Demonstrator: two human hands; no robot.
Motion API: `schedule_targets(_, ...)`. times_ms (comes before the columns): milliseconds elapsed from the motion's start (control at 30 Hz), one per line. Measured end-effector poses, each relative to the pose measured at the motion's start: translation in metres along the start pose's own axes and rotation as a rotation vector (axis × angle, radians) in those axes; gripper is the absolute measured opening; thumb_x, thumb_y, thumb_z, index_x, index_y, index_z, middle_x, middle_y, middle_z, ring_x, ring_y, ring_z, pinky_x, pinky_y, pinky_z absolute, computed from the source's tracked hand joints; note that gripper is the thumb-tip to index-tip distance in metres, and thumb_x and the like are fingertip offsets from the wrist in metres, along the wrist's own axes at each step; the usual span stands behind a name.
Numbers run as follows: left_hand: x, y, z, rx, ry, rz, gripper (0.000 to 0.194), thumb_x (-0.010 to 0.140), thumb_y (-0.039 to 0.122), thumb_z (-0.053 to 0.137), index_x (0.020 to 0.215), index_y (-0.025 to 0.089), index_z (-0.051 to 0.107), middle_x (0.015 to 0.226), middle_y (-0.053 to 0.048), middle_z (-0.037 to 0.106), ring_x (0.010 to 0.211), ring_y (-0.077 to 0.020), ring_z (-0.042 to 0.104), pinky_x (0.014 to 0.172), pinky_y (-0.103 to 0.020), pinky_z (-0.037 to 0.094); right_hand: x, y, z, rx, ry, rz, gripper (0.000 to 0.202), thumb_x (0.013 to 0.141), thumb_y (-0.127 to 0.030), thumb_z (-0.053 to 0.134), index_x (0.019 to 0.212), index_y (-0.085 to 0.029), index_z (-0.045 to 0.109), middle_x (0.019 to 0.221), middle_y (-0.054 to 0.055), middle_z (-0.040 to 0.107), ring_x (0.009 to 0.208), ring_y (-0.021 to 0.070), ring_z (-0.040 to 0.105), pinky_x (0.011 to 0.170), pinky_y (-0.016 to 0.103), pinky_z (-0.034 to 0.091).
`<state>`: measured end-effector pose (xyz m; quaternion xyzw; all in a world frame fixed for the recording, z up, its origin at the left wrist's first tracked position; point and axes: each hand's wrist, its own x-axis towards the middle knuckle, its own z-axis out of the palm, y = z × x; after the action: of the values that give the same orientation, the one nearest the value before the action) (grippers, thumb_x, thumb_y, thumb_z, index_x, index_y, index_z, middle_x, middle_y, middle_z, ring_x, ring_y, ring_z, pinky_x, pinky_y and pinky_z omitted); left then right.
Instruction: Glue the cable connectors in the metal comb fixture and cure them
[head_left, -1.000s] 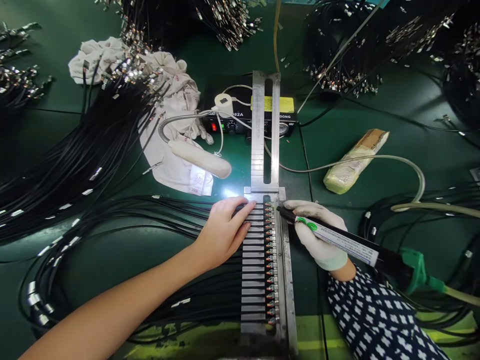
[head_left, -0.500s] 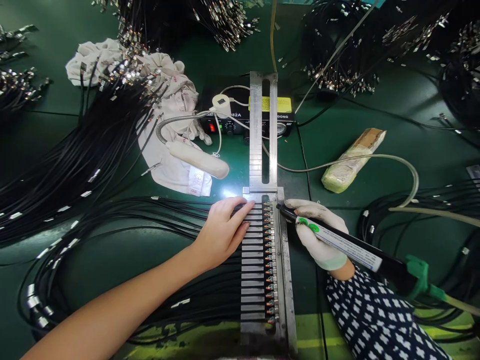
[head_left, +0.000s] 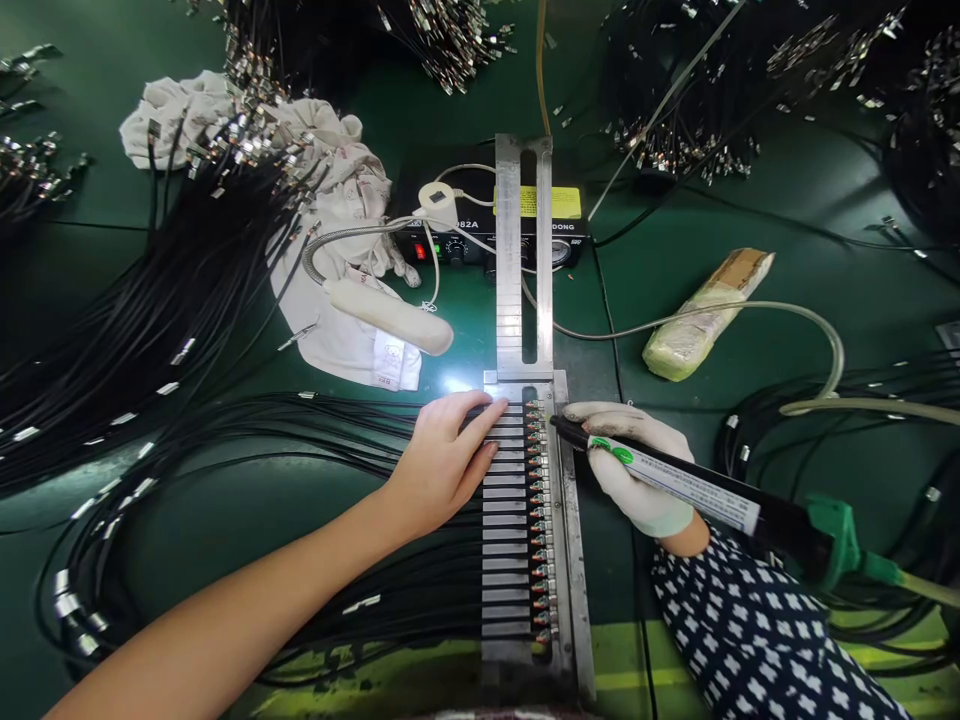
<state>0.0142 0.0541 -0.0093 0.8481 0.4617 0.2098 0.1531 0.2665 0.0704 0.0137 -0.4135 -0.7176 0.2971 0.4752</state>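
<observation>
A long metal jig point(head_left: 504, 520) holds a row of black cables point(head_left: 352, 425), each in its own slot, with connector ends point(head_left: 538, 500) lined up along the right side. My bare left hand point(head_left: 448, 450) rests on the upper slots, fingers stretched over the cables and slightly apart. In my gloved right hand point(head_left: 637, 470) is a black dispensing syringe point(head_left: 682, 485) with a white label and a green cap joined to a hose. Its tip points left, beside the upper connectors; whether it touches one I cannot tell.
A lit gooseneck lamp point(head_left: 390, 315) shines near the jig's top. Behind stands a black dispenser box point(head_left: 465, 245) with tubing. White cloth point(head_left: 330, 220) lies under cable bundles at left. A wrapped block point(head_left: 705, 315) lies at right, with more cables point(head_left: 885, 430) beyond.
The syringe tip has shifted slightly left and down, from the jig's right edge toward the connectors. My left hand stays in place on the slots. The view has tilted slightly.
</observation>
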Motion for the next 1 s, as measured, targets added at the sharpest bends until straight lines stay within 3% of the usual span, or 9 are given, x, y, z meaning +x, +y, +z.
schedule_targets(367, 0.0001, 0.0004, -0.0008, -0.006, -0.005, -0.009, 0.048, 0.099, 0.019, 0.044, 0.146, 0.022, 0.04, 0.134, -0.015, 0.05, 0.124, -0.0293, 0.049, 0.103, -0.049, 0.042, 0.0006, -0.0037, -0.0001, 0.032, 0.005, -0.004, 0.01, 0.081, -0.018, 0.069, 0.09, -0.022, 0.068, 0.097, 0.009, 0.078, 0.088, 0.0247, 0.076, 0.077, 0.038, 0.065)
schedule_targets(733, 0.0013, 0.0012, -0.0018, 0.008, 0.002, -0.003, 0.042, 0.099, 0.018, 0.044, 0.141, 0.017, 0.045, 0.132, -0.016, 0.052, 0.123, -0.0289, 0.049, 0.102, -0.048, 0.043, -0.0023, 0.0005, -0.0013, 0.052, -0.001, 0.001, 0.015, 0.079, -0.015, 0.071, 0.093, -0.023, 0.068, 0.101, 0.008, 0.077, 0.091, 0.0237, 0.075, 0.08, 0.039, 0.065)
schedule_targets(1000, -0.0002, 0.0001, -0.0005, -0.01, -0.01, -0.018, 0.046, 0.099, 0.019, 0.044, 0.145, 0.021, 0.041, 0.134, -0.015, 0.051, 0.124, -0.0293, 0.049, 0.103, -0.049, 0.042, -0.0019, 0.0012, -0.0003, 0.042, 0.002, 0.004, 0.014, 0.081, -0.015, 0.068, 0.093, -0.023, 0.067, 0.1, 0.008, 0.077, 0.092, 0.024, 0.075, 0.081, 0.039, 0.064)
